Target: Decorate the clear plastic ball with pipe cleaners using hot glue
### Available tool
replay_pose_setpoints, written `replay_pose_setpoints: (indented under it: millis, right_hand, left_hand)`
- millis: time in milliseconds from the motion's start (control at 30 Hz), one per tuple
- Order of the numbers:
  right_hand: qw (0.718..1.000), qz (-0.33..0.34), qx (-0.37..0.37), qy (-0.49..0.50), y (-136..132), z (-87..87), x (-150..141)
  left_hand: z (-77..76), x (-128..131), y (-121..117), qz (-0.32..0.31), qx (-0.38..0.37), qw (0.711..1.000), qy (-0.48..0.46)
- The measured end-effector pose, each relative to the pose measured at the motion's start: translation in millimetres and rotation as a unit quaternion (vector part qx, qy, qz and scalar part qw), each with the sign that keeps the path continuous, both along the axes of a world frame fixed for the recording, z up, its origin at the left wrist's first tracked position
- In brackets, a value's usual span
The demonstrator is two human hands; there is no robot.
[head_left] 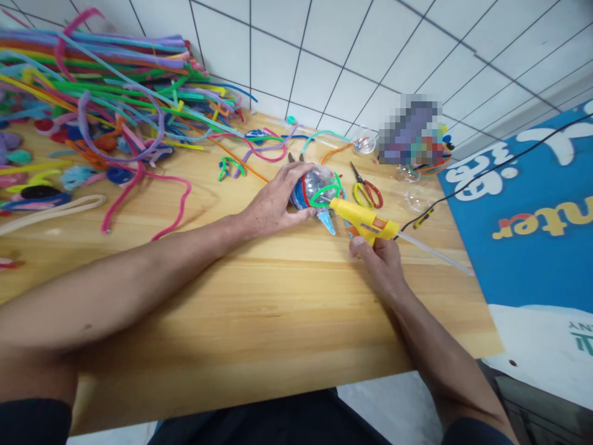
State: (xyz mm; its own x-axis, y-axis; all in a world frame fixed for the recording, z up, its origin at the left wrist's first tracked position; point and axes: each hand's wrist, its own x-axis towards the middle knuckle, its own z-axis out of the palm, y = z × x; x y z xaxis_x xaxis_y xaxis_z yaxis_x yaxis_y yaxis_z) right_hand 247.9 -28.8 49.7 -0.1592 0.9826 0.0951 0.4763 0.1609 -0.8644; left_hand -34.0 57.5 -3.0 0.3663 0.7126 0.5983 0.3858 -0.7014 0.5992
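The right hand [382,262] has its fingers wrapped round the glue gun [360,215], tip toward the clear ball [317,179] on the desk [259,321]; the left hand [277,207] cups that ball between curled fingers, seemingly for steadiness. Scissors [362,182] lie beyond.

Yellow glue gun [359,216], red-yellow scissors [362,181], multicoloured pipe cleaners [120,83], dark-gridded white wall [319,59]
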Motion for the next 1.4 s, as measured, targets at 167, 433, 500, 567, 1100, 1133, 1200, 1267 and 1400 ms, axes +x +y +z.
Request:
replay_pose_setpoints:
  millis: [167,433,500,567,1100,1133,1200,1267,1400]
  right_hand:
    - [0.999,-0.005,-0.031,0.042,-3,3.3,-7]
    - [0.999,-0.017,-0.011,0.039,1,-0.9,0]
    - [0.998,-0.013,-0.010,0.053,0,-1.8,0]
    - [0.998,-0.013,-0.009,0.062,-1,-2.1,-1]
    - [0.999,0.024,0.038,-0.016,-6,-6.1,3]
    - [0.999,0.027,0.041,-0.019,-5,-6.7,4]
    - [0.998,0.031,0.044,-0.027,-5,-8.7,5]
    - [0.998,0.035,0.046,-0.035,-5,-10.9,7]
    - [0.997,0.046,0.048,-0.045,-5,-12.3,8]
  left_hand:
    - [-0.3,0,0,-0.005,0.007,1.000,0.004]
    - [-2.0,0,1,-0.007,0.031,0.999,0.001]
    - [-1.6,0,1,-0.007,0.024,1.000,0.002]
    - [-1.2,0,1,-0.004,0.015,1.000,0.002]
    - [-0.8,1,1,-0.006,0.009,1.000,-0.007]
    - [-1.1,1,1,-0.004,0.007,1.000,-0.008]
    - [-1.6,1,1,-0.001,0.006,1.000,-0.009]
    - [-2.1,1,1,0.001,0.008,1.000,-0.006]
    - [-2.2,0,1,-0.004,0.019,1.000,-0.006]
